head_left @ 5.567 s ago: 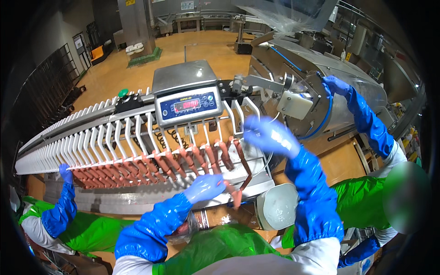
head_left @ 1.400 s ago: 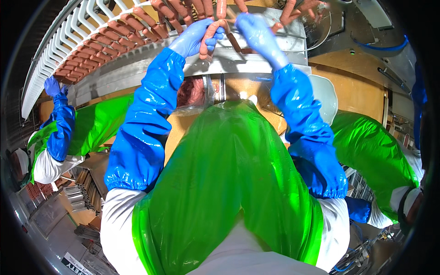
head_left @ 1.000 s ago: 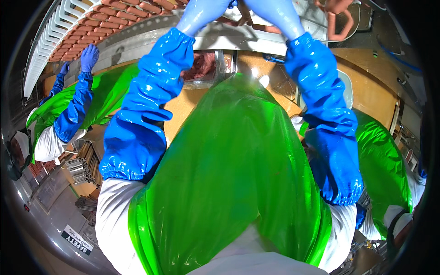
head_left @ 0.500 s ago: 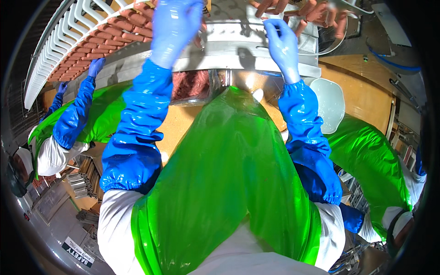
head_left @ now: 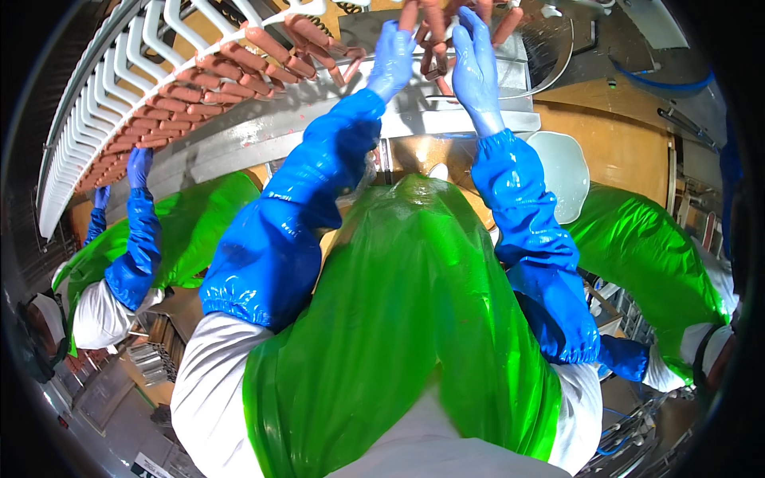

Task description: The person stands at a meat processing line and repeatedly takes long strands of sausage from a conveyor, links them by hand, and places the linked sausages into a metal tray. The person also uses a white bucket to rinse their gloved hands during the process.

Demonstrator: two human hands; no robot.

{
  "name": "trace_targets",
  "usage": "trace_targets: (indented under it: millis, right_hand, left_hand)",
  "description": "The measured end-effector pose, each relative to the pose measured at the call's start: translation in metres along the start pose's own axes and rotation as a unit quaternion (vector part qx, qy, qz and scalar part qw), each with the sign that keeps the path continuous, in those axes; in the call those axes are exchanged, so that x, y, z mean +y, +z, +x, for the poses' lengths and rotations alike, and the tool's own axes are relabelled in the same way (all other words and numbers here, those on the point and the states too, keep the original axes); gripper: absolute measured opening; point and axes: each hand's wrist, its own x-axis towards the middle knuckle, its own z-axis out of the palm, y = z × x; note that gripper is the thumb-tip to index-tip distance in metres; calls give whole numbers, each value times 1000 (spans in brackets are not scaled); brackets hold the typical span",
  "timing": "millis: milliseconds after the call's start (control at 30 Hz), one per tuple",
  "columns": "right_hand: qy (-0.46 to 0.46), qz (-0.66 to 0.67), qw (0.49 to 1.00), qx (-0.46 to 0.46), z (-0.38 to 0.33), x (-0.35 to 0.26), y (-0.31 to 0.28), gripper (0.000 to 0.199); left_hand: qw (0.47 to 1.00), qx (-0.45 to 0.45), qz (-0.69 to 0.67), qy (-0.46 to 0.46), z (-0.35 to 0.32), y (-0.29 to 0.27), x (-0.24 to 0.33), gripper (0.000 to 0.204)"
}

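Note:
Linked reddish-brown sausages [head_left: 435,33] hang in a cluster at the top middle, between my two gloved hands. My left hand [head_left: 392,62] is closed round a sausage of this string, its fingertips partly hidden. Just right of the cluster, my right hand [head_left: 476,70] has its fingers stretched upward beside the links, with nothing visibly wrapped in them. To the left, rows of sausages [head_left: 191,94] hang along a line of white hooks [head_left: 119,99]. A few links [head_left: 311,40] droop from the row's near end.
A metal worktop edge [head_left: 319,119] runs under my hands. A pale tub [head_left: 561,177] stands right of my right forearm. Co-workers in green aprons stand on both sides; one's gloved hand [head_left: 139,166] touches the hanging sausages at left. A blue hose [head_left: 661,80] lies at far right.
My left hand has moved right, from the hanging row to the sausages by my right hand. My right hand's fingers have straightened. The hooks with sausages reach further right.

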Motion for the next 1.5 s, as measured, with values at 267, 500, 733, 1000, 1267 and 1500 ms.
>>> trace_targets:
  millis: [267, 500, 733, 1000, 1267, 1500]
  right_hand:
    - [239, 318, 908, -129, 43, 24, 44, 51]
    - [253, 265, 886, -284, 47, 27, 59, 41]
    - [-30, -42, 981, -187, 15, 49, 75, 37]
    - [122, -3, 987, -101, -31, 40, 35, 36]
    - [103, 24, 986, -126, -29, 45, 23, 42]
    - [131, 1, 980, -151, -24, 28, 30, 41]
  left_hand:
    - [855, -301, -216, -363, 1, -86, 78, 35]
    - [946, -222, 52, -232, 6, -85, 61, 33]
    - [967, 214, 119, 72, -37, -52, 60, 20]
    - [997, -60, 42, -25, -19, -9, 73, 53]
    - [982, 105, -84, 131, -53, 23, 96, 76]
    - [957, 126, 38, 257, -56, 6, 102, 61]
